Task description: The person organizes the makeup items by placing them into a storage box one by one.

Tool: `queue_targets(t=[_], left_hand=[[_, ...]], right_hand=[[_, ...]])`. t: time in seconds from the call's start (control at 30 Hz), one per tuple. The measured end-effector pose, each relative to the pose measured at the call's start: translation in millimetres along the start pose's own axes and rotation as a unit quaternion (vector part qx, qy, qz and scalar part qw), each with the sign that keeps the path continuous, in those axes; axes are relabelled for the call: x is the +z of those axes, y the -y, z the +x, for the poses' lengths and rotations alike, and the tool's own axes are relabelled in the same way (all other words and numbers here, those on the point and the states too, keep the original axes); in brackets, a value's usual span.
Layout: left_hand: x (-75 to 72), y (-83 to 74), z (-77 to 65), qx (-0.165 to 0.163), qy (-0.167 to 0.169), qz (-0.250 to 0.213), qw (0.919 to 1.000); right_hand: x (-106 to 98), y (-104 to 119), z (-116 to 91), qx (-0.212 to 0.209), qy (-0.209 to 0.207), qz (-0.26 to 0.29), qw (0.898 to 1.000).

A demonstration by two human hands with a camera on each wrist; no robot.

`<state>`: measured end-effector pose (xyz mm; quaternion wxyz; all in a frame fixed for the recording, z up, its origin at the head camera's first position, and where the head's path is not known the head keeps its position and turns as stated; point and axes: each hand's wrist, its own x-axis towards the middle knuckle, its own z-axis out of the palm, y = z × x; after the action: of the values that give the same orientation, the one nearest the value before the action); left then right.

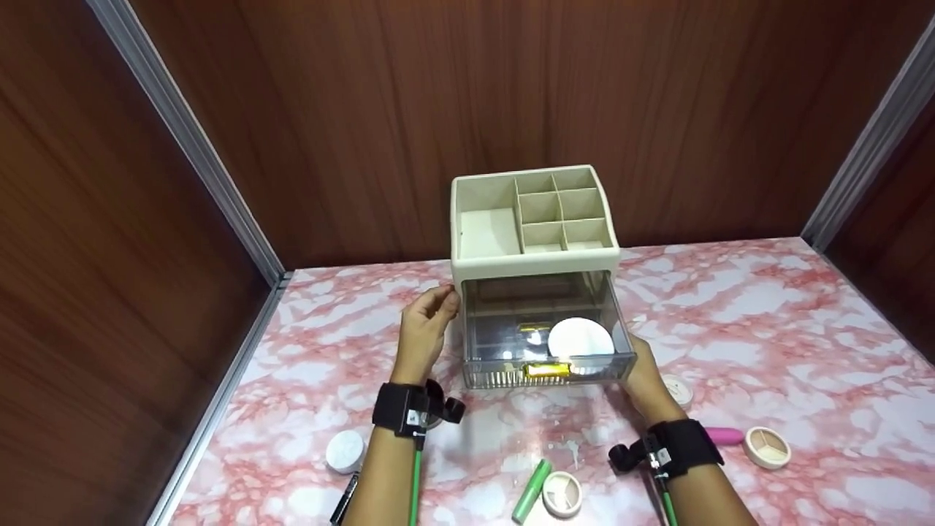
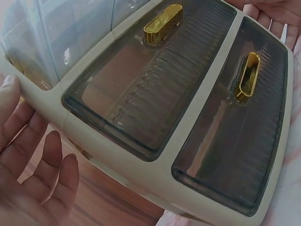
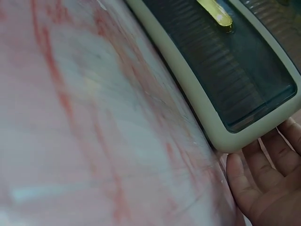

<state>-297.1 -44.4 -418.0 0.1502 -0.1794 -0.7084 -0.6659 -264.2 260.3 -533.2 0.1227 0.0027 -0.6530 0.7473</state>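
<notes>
A cream cosmetics organizer [image 1: 537,264] with smoky clear drawers and gold handles stands in the middle of the table. Its top drawer [image 1: 493,365] is pulled out, with a flat white round thing [image 1: 581,338] inside. At the organizer's left side is my left hand [image 1: 427,321]; in the left wrist view its thumb touches the front edge while the other fingers spread loosely beside the wall. My right hand [image 1: 646,376] is low on the opposite side, partly hidden by the drawer. Its extended fingers [image 3: 265,165] touch the side near the bottom corner in the right wrist view.
On the pink marbled table [image 1: 767,329] lie a green tube [image 1: 532,491], two round three-part palettes, one palette [image 1: 767,448] at the right, a pink item [image 1: 724,436], a white jar [image 1: 345,451] and a black stick [image 1: 343,500]. Brown panels [image 1: 350,131] enclose the table.
</notes>
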Motion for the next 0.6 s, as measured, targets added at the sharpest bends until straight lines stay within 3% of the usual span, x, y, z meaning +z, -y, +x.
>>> queue_targets(t=[0.1, 0.27, 0.33, 0.5, 0.6], left_hand=[[-4.4, -1.0, -2.3, 0.029, -0.017, 0.022, 0.9992], [-13.3, -10.9, -4.5, 0.065, -0.041, 0.024, 0.9967], [-17.9, -19.2, -5.4, 0.072, -0.053, 0.030, 0.9956], [-28.0, -46.5, -8.8, 0.096, -0.080, 0.052, 0.9908], [-32.3, -62.2, -11.8, 0.126, -0.080, 0.053, 0.9874]], right_hand=[[3, -4, -1, 0.003, -0.011, -0.011, 1.000], [3, -15, -1, 0.008, 0.002, 0.044, 0.999], [2, -19, -1, 0.013, 0.015, 0.074, 0.997], [0, -17, 0, -0.008, 0.025, 0.068, 0.997], [-1, -10, 0, -0.006, 0.012, 0.053, 0.998]])
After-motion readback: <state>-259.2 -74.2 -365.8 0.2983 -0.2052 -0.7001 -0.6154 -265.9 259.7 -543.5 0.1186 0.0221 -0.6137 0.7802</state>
